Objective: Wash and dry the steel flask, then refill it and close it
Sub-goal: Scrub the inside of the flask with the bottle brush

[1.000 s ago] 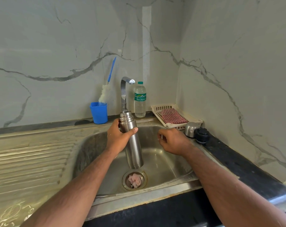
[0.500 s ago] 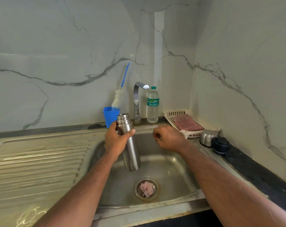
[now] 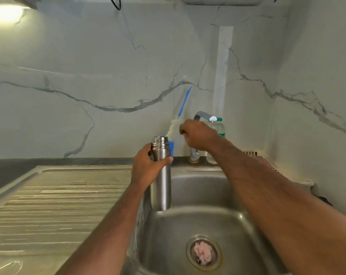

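1. Left hand point(image 3: 148, 169) is wrapped around the upper part of the steel flask point(image 3: 161, 175), thumb across the front, fingers curled round the back. Solid grip, nothing loose about it.

2. The flask is upright, cap off, threaded mouth open at the top. It's held up over the left edge of the sink basin point(image 3: 198, 195), bottom end hanging in the air and not resting on anything. Can't see inside it from this angle, so no idea if there's water in it.

3. Right hand point(image 3: 198, 135) is stretched out toward the back wall, fingers curled in, right beside the white fluffy head of the bottle brush point(image 3: 174, 127). Whether it's actually pinching the brush or just next to it, I can't tell; the fingers hide that bit.

4. The brush has a blue handle sticking up at a tilt against the marble wall, and it stands in a blue cup point(image 3: 171, 148) that's mostly hidden behind the flask.

5. Tap point(image 3: 205, 116) curves out just behind the right hand. No water running that I can see.

6. Behind the right wrist there's a clear plastic water bottle point(image 3: 217, 128) with a green cap and green label. Looks like there's water in it, level's hard to read.

7. Down in the basin, the drain strainer point(image 3: 204, 253) has a crumpled pale pink wad sitting in it.

8. Ribbed drainboard point(image 3: 59, 205) runs off to the left. On the right, past the forearm, a sliver of a white plastic rack point(image 3: 250, 153) with a red checked cloth point(image 3: 267, 165) in it.
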Motion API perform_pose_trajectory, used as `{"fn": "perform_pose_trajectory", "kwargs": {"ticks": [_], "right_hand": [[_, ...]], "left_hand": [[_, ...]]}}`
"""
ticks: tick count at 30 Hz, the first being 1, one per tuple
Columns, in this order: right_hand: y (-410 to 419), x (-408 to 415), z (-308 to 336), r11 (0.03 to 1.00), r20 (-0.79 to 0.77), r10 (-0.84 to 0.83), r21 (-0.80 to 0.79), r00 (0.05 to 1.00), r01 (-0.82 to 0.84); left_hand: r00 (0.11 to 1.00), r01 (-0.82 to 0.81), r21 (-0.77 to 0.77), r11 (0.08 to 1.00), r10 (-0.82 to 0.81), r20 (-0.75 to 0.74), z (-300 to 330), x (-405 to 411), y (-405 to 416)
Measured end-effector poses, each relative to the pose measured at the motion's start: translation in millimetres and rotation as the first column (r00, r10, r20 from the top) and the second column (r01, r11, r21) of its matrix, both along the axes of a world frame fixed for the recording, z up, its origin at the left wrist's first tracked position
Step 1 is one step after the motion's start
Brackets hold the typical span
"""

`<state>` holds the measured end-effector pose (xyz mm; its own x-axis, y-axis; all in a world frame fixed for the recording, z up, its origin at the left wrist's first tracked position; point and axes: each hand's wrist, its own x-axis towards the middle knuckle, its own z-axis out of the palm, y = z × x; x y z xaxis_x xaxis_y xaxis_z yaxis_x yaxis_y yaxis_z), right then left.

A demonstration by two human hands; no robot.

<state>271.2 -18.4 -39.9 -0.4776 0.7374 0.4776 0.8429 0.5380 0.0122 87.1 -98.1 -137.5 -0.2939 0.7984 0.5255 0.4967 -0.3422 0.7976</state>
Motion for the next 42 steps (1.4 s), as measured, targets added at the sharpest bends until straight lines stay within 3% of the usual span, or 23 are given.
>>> {"fn": "perform_pose_trajectory", "kwargs": {"ticks": [8, 12, 16, 25, 31, 42], "right_hand": [[46, -35, 77, 0.941, 0.215, -0.198, 0.314, 0.956, 0.124], [67, -34, 84, 0.885, 0.481, -0.347, 0.453, 0.806, 0.111], [75, -34, 78, 0.861, 0.587, -0.450, 0.485, 0.674, 0.152], [78, -38, 86, 0.867, 0.617, -0.459, 0.468, 0.639, 0.170], [83, -33, 99, 0.836, 0.644, -0.455, 0.547, 0.616, 0.045], [57, 12, 134, 0.777, 0.491, -0.493, 0.620, 0.719, 0.109]], "left_hand": [[0.993, -0.023, 0.044, 0.999, 0.018, 0.120, 1, -12, 24], [0.988, -0.006, 0.020, 1.000, 0.003, 0.154, -10, -14, 27], [0.976, 0.014, 0.025, 1.000, -0.019, 0.215, -21, -11, 28], [0.972, 0.011, 0.024, 1.000, -0.016, 0.236, -24, -11, 33], [0.972, 0.000, 0.025, 1.000, -0.006, 0.237, -28, -11, 32], [0.988, 0.046, 0.018, 0.999, -0.048, 0.149, -31, -4, 28]]}}
